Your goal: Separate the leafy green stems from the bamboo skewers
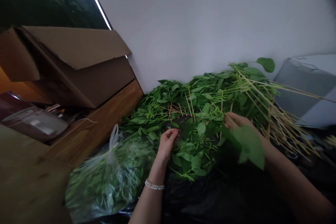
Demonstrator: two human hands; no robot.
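Note:
My right hand is closed round a green leafy stem, whose broad leaf hangs blurred in front of the wrist. My left hand, with a beaded bracelet at the wrist, has its thumb and fingers pinched together over the greens. Whatever lies between those fingertips is too small to make out. Between and below the hands is a pile of loose picked leaves on black plastic. Behind them spreads a long heap of leafy stems, with bare pale stalks sticking out at the right.
At the left front sits a tied clear plastic bag full of greens. An open cardboard box stands on a wooden surface at the left. A white wall rises behind the heap, and a grey-white box is at the right.

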